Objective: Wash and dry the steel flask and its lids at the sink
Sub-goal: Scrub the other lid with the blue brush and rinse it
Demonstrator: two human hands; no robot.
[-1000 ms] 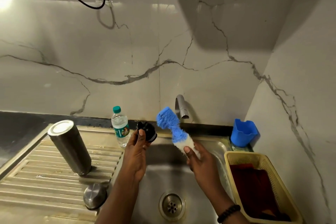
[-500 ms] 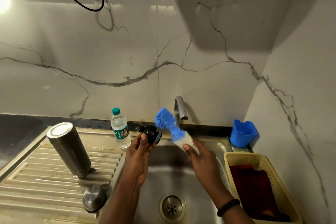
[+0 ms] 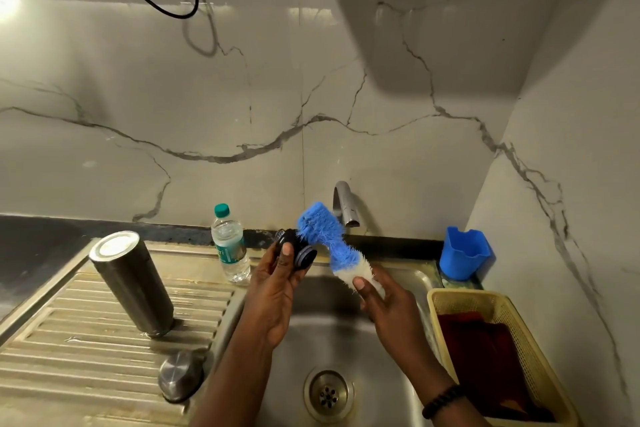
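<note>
black plastic, that inner lid, and i have it pinched in my left hand, thumb across its near face and fingers curled behind, held up over the back rim of the sink. my right hand grips the white handle end of the blue brush, fingers wrapped round it with the thumb on top. the relation that matters: the brush head lies at about two o'clock from the lid and looks to be touching its upper right edge, so the left hand is the nearer one. the lid's short axis seems tilted toward four o'clock, its ringed end facing down toward the basin. the brush's long axis runs from five o'clock at my palm up to eleven o'clock at the bristle tip. i judge the coming stroke needs that ringed face turned toward the bristles. the steel flask stands mouth down at nine o'clock on the draining board, leaning slightly, the steel cap near its foot.
</note>
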